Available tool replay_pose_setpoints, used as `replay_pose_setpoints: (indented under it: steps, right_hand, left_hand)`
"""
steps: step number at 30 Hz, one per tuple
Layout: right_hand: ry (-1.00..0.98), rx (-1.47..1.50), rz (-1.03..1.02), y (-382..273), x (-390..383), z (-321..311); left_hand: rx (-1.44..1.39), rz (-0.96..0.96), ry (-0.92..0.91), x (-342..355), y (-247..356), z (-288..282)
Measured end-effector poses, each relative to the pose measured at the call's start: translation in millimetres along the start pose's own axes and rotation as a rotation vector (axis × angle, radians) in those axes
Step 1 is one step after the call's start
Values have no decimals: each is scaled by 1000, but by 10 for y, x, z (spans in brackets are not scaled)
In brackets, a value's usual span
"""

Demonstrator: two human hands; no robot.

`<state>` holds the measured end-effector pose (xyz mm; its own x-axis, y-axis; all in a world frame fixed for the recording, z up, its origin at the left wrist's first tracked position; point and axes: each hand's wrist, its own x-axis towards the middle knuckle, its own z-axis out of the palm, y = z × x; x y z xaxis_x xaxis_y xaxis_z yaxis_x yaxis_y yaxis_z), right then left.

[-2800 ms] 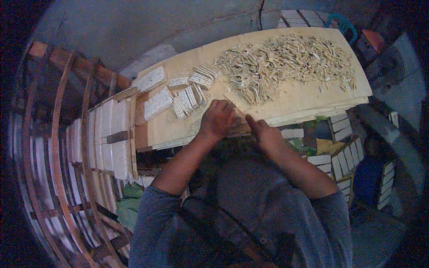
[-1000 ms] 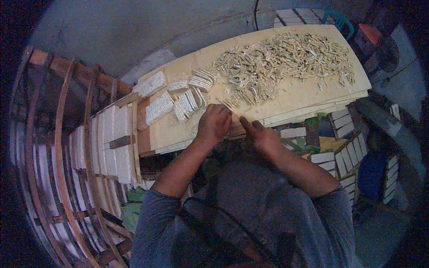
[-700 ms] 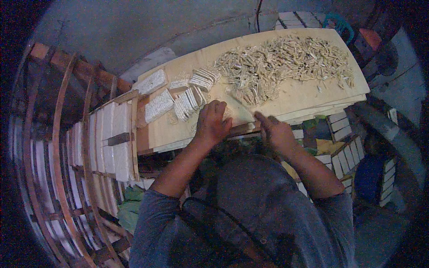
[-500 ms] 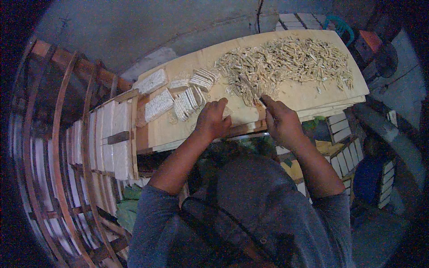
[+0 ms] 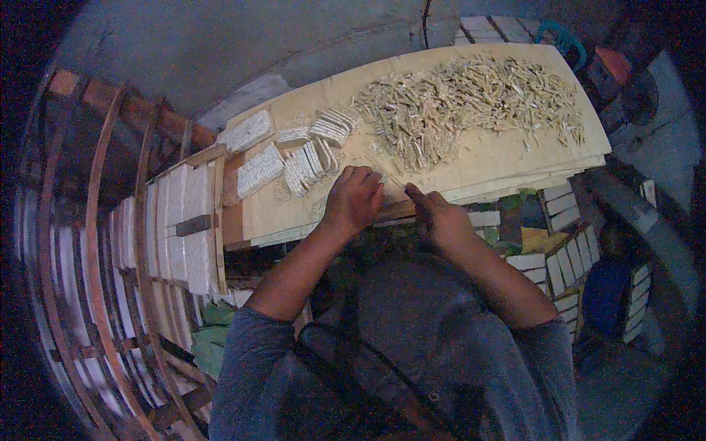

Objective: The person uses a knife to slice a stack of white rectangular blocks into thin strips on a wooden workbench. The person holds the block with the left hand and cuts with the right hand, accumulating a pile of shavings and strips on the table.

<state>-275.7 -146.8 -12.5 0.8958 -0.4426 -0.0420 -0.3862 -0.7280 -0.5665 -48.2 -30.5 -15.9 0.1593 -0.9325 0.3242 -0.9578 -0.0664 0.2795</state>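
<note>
My right hand (image 5: pixel 441 217) is closed round the end of a thin knife-like tool (image 5: pixel 391 176), which slants up and left over the pale wooden board (image 5: pixel 471 163). Close by on its left, my left hand (image 5: pixel 354 198) has its fingers curled in at the board's near edge. A small pale bit shows by its fingertips, too blurred to name. Beyond both hands spreads a heap of short, light-brown stick-like pieces (image 5: pixel 471 103). Left of the heap lie rows of white, speckled strips (image 5: pixel 309 163) and two white rectangular slabs, one nearer (image 5: pixel 260 170) and one farther (image 5: pixel 248 132).
Wooden racks (image 5: pixel 95 191) stand along the left, next to upright pale panels (image 5: pixel 184 250). Boxes of white blocks (image 5: pixel 573 253) sit below the board at right, near a dark blue container (image 5: pixel 607 294). A grey wall (image 5: pixel 279 51) rises behind.
My right hand has drawn the tool back from the heap, left and toward me, close to my left hand. My left hand's fingers have curled in more.
</note>
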Motion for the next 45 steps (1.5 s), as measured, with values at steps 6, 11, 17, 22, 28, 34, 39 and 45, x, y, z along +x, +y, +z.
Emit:
replay_pose_setpoints:
  steps: [6, 11, 17, 22, 28, 34, 39, 45]
  right_hand:
    - [43, -20, -26, -190, 221, 21]
    - [-44, -41, 15, -14, -138, -4]
    - [71, 8, -17, -11, -121, -57]
    - [-75, -35, 37, -198, 167, -23]
    - [8, 2, -21, -50, -268, -61]
    - [-48, 17, -3, -152, 58, -50]
    - [-106, -78, 18, -125, -26, 89]
    - [-5, 13, -25, -80, -283, -88]
  left_hand:
    - [36, 5, -8, 4, 5, 2]
    - [38, 36, 52, -9, -1, 67]
    - [83, 3, -23, 4, 70, -9]
    - [51, 2, 21, -17, 27, 29]
    - [-15, 13, 90, -19, 58, 3]
    - [49, -72, -67, -32, 65, -48]
    - [8, -24, -6, -69, 27, -25]
    - [22, -56, 8, -78, 90, -68]
